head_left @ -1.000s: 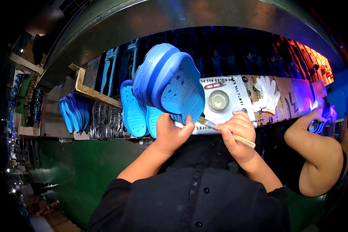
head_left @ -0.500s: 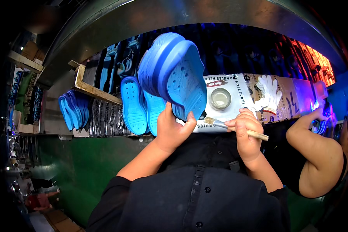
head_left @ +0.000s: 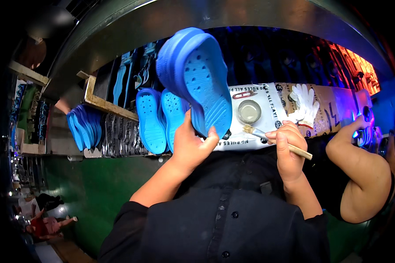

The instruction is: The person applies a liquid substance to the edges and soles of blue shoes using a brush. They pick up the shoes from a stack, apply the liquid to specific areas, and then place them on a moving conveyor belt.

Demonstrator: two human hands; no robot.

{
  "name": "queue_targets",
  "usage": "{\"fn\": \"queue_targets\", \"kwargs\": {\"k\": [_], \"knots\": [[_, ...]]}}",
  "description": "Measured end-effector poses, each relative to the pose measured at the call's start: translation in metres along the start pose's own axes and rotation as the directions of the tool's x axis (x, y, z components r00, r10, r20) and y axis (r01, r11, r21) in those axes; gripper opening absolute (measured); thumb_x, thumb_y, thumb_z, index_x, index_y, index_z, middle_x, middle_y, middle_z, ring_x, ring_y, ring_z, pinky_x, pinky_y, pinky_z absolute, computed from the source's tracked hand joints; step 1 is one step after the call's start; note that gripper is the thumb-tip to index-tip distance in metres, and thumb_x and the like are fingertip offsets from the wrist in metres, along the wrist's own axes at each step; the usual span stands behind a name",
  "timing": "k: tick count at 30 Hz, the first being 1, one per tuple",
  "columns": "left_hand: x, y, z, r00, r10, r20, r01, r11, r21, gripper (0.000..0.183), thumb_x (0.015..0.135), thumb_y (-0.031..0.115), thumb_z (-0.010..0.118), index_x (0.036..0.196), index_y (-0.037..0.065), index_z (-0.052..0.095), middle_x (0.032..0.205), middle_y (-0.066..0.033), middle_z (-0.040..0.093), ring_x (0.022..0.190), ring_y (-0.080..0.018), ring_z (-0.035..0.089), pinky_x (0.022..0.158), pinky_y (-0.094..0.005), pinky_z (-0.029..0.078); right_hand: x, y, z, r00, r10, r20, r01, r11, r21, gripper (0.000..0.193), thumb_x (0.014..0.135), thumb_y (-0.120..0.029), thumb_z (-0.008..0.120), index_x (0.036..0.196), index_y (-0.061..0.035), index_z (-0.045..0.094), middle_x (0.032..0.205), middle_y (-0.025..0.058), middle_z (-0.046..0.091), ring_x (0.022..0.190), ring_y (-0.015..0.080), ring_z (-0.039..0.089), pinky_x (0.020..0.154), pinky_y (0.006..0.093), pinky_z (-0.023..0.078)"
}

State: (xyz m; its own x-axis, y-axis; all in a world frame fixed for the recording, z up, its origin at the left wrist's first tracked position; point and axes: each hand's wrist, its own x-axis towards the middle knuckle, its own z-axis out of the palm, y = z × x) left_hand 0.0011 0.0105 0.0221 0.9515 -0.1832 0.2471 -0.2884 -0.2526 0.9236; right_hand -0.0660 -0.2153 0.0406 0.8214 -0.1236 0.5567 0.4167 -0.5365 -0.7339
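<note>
My left hand (head_left: 192,147) is closed on the narrow lower end of a blue shoe sole (head_left: 206,79), tilted upright with its dotted, ridged inner face showing. More thick blue layers are visible behind it; I cannot tell how many pieces are held. In my right hand (head_left: 289,147) is a paintbrush (head_left: 298,151) with a pale wooden handle, pinched between thumb and fingers. Its bristles are apart from the sole, just below a small round glass jar (head_left: 249,111) with cloudy contents. Two more blue soles (head_left: 151,120) lie to the left, the right one partly covered.
The jar stands on a white printed plastic sheet (head_left: 237,144), with white gloves (head_left: 306,105) beside it on brown cardboard (head_left: 329,111). At left are a wooden frame (head_left: 109,107) and stacked blue soles (head_left: 84,127). Another person's arm (head_left: 360,171) is at right. A metal beam (head_left: 206,15) crosses the far side.
The brush has moved away from the sole's lower end, to the right and slightly up. The held sole has risen slightly. Another person's hand now shows by the left stack.
</note>
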Motion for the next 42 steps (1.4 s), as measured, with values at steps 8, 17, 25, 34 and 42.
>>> {"fn": "queue_targets", "kwargs": {"k": [8, 17, 25, 34, 42], "knots": [[0.031, 0.053, -0.028, 0.947, -0.121, 0.299, 0.248, 0.866, -0.434, 0.069, 0.075, 0.016, 0.067, 0.130, -0.003, 0.029, 0.097, -0.0142, 0.058, 0.062, -0.0163, 0.061, 0.050, -0.0261, 0.048, -0.014, 0.022, -0.018, 0.976, 0.172, -0.133, -0.167, 0.985, 0.048, 0.019, 0.087, -0.010, 0.056, 0.074, -0.0026, 0.067, 0.065, 0.0058, 0.058, 0.065, 0.0181, 0.055, 0.060, 0.0309, 0.044], [0.129, 0.184, 0.128, 0.200, 0.229, 0.953, 0.361, 0.887, -0.289, 0.066, 0.075, 0.020, 0.063, 0.130, -0.003, 0.034, 0.089, -0.0102, 0.059, 0.047, -0.0095, 0.055, 0.037, -0.0209, 0.045, -0.051, 0.043, -0.085, 0.878, 0.347, -0.329, -0.345, 0.936, 0.067, 0.021, 0.089, -0.010, 0.054, 0.076, -0.0003, 0.068, 0.066, 0.0091, 0.062, 0.062, 0.0211, 0.058, 0.061, 0.0321, 0.044], [0.205, 0.293, 0.323, 0.793, 0.306, 0.527, 0.390, 0.411, -0.824, 0.092, 0.084, 0.019, 0.067, 0.144, 0.003, -0.001, 0.104, -0.0201, 0.059, 0.085, -0.0250, 0.063, 0.077, -0.0311, 0.054, -0.079, 0.058, -0.112, 0.763, 0.558, -0.326, -0.474, 0.826, 0.304, 0.025, 0.091, -0.015, 0.054, 0.079, 0.0025, 0.067, 0.067, 0.0085, 0.062, 0.063, 0.0150, 0.059, 0.060, 0.0272, 0.046], [0.113, 0.073, 0.122, 0.898, -0.089, 0.430, 0.199, 0.955, -0.218, 0.026, 0.087, 0.015, 0.061, 0.107, 0.000, 0.058, 0.089, -0.0085, 0.062, 0.081, -0.0139, 0.060, 0.074, -0.0268, 0.052, -0.072, 0.084, -0.090, 0.796, 0.573, -0.195, -0.464, 0.785, 0.410, 0.026, 0.092, -0.015, 0.052, 0.082, 0.0036, 0.067, 0.066, 0.0078, 0.063, 0.062, 0.0123, 0.058, 0.059, 0.0258, 0.046], [-0.042, -0.137, -0.125, 0.935, 0.024, -0.354, 0.271, 0.593, 0.758, 0.055, 0.068, 0.008, 0.070, 0.117, -0.004, 0.048, 0.106, -0.0210, 0.052, 0.099, -0.0369, 0.052, 0.091, -0.0424, 0.040, -0.054, 0.083, -0.042, 0.817, 0.577, -0.014, -0.506, 0.728, 0.463, 0.028, 0.094, -0.015, 0.049, 0.085, 0.0054, 0.066, 0.072, 0.0083, 0.064, 0.066, 0.0122, 0.059, 0.064, 0.0247, 0.047]]}}
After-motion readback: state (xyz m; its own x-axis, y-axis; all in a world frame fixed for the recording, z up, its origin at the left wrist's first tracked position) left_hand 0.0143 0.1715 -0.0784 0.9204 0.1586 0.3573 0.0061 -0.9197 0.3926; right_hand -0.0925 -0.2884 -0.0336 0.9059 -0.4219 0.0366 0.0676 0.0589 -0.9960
